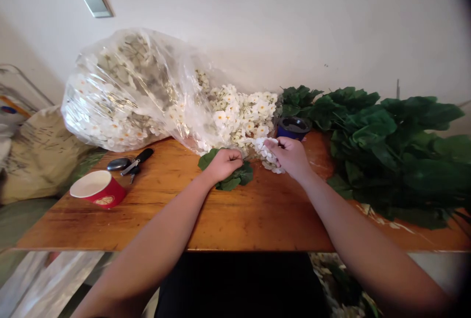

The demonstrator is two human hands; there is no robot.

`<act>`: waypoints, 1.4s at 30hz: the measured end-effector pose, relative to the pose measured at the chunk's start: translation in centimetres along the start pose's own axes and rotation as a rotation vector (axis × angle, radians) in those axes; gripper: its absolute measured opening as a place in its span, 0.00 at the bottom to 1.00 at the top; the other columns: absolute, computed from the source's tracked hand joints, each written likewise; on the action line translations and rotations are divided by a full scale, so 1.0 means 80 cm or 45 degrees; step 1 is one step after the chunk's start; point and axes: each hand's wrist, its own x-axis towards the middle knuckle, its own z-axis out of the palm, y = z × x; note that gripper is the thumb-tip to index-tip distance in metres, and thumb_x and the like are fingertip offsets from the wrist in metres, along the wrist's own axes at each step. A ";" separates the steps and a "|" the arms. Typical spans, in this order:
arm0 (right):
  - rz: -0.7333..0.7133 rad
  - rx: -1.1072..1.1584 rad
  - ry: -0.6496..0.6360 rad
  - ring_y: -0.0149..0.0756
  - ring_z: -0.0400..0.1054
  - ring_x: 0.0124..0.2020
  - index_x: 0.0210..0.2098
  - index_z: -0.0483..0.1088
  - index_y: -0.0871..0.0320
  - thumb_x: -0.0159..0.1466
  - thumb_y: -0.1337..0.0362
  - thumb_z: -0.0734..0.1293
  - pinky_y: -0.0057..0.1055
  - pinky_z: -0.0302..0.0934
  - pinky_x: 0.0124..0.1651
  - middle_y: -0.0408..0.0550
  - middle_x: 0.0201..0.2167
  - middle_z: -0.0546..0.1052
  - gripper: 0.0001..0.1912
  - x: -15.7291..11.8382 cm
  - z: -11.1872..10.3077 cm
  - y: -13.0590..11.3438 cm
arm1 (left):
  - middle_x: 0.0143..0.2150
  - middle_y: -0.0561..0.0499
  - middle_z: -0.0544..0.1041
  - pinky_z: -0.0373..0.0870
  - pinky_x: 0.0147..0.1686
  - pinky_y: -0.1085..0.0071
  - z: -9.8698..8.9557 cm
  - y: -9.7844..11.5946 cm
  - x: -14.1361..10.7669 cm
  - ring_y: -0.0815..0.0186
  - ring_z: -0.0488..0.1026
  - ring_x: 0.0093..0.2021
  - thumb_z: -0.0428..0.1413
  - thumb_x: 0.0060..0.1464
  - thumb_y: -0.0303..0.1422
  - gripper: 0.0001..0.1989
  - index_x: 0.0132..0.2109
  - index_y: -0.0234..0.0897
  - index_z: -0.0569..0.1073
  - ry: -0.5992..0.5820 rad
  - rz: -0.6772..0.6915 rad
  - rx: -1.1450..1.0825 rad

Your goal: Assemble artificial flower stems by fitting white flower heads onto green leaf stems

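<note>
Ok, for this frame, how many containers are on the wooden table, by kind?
Clear plastic bags: 1
Red paper cups: 1
Dark blue round containers: 1
Total: 3
</note>
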 end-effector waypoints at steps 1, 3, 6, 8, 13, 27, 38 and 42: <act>0.002 -0.001 0.010 0.29 0.56 0.11 0.21 0.61 0.55 0.55 0.41 0.67 0.26 0.48 0.14 0.38 0.10 0.63 0.25 0.001 -0.001 0.001 | 0.23 0.55 0.66 0.56 0.28 0.72 0.000 0.000 0.000 0.70 0.61 0.26 0.51 0.51 0.32 0.10 0.25 0.34 0.70 -0.002 0.004 0.000; 0.004 -0.013 0.022 0.29 0.56 0.11 0.21 0.61 0.55 0.55 0.41 0.67 0.26 0.48 0.13 0.38 0.10 0.63 0.25 0.002 -0.002 0.003 | 0.23 0.55 0.66 0.56 0.28 0.72 0.001 0.001 0.000 0.70 0.62 0.26 0.51 0.51 0.31 0.09 0.25 0.33 0.70 -0.002 0.012 0.001; 0.002 -0.013 0.007 0.30 0.58 0.11 0.21 0.61 0.55 0.55 0.41 0.67 0.26 0.49 0.13 0.38 0.10 0.62 0.25 0.004 -0.003 0.007 | 0.22 0.55 0.66 0.56 0.28 0.72 0.001 0.001 0.001 0.70 0.61 0.26 0.50 0.51 0.31 0.10 0.25 0.34 0.70 -0.007 0.011 0.011; -0.005 -0.016 0.002 0.30 0.57 0.11 0.21 0.61 0.55 0.55 0.40 0.67 0.26 0.49 0.13 0.38 0.10 0.62 0.25 0.005 -0.003 0.009 | 0.23 0.55 0.66 0.56 0.28 0.72 0.000 0.001 0.001 0.70 0.61 0.26 0.50 0.51 0.31 0.10 0.25 0.34 0.70 -0.006 0.003 0.020; -0.010 -0.039 -0.010 0.30 0.58 0.11 0.21 0.61 0.56 0.55 0.39 0.67 0.26 0.49 0.14 0.38 0.10 0.62 0.26 0.004 -0.004 0.008 | 0.23 0.54 0.66 0.57 0.29 0.72 0.001 0.001 0.002 0.70 0.62 0.26 0.50 0.51 0.31 0.10 0.25 0.34 0.70 -0.007 0.011 0.010; -0.016 -0.081 0.026 0.30 0.57 0.11 0.20 0.60 0.55 0.56 0.41 0.66 0.26 0.49 0.14 0.38 0.09 0.62 0.25 0.000 -0.003 0.003 | 0.23 0.55 0.67 0.57 0.29 0.72 0.001 0.001 0.003 0.70 0.62 0.26 0.50 0.51 0.31 0.10 0.24 0.34 0.70 -0.005 0.023 -0.008; -0.036 -0.073 0.006 0.28 0.57 0.11 0.20 0.60 0.56 0.57 0.41 0.66 0.25 0.50 0.15 0.38 0.09 0.62 0.25 -0.004 -0.001 -0.001 | 0.22 0.55 0.66 0.55 0.28 0.72 0.001 0.002 0.002 0.71 0.61 0.25 0.51 0.50 0.30 0.09 0.24 0.34 0.69 -0.013 0.042 0.025; -0.015 -0.077 0.026 0.29 0.58 0.11 0.21 0.60 0.56 0.56 0.41 0.66 0.25 0.49 0.14 0.38 0.09 0.62 0.25 -0.001 -0.002 0.003 | 0.22 0.55 0.66 0.54 0.27 0.71 0.001 -0.001 0.004 0.71 0.61 0.25 0.51 0.51 0.30 0.09 0.24 0.34 0.69 -0.011 0.043 0.017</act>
